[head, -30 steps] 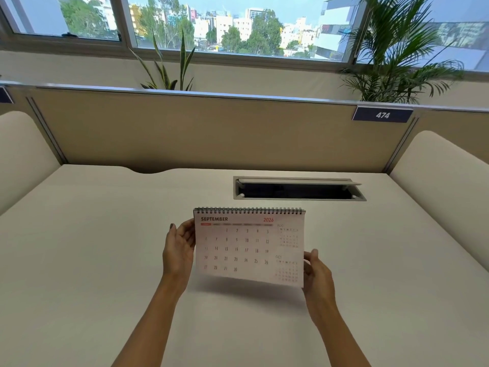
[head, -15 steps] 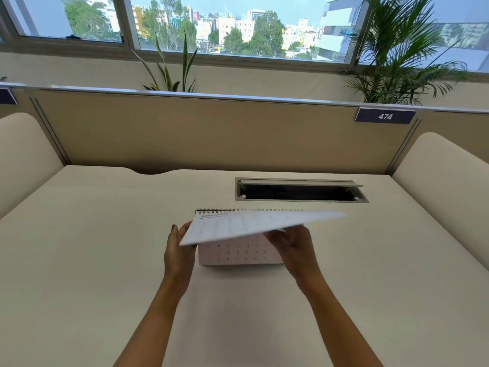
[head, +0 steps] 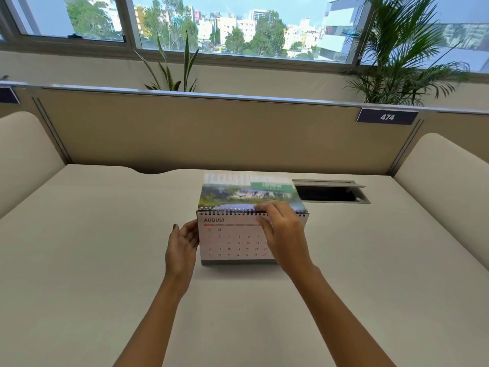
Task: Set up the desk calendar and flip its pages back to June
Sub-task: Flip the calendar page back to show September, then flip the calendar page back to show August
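Observation:
The spiral-bound desk calendar (head: 232,242) stands upright on the beige desk (head: 105,260), its front page reading AUGUST. A flipped page (head: 246,193) with a landscape photo on its back is blurred as it swings over the wire spiral toward the far side. My left hand (head: 182,245) rests against the calendar's left edge, thumb and fingers spread along it. My right hand (head: 283,234) lies over the right half of the August page, its fingertips up at the spiral touching the turning page. The page's right columns are hidden by that hand.
An open cable slot (head: 330,193) is cut into the desk just right of and behind the calendar. A partition (head: 211,133) with a "474" label (head: 386,117) closes the far edge, cushioned dividers stand at both sides, and plants sit beyond.
The September page was lifted by my right hand and swung over the spiral. August now faces me. The calendar has gone from held up to standing on the desk.

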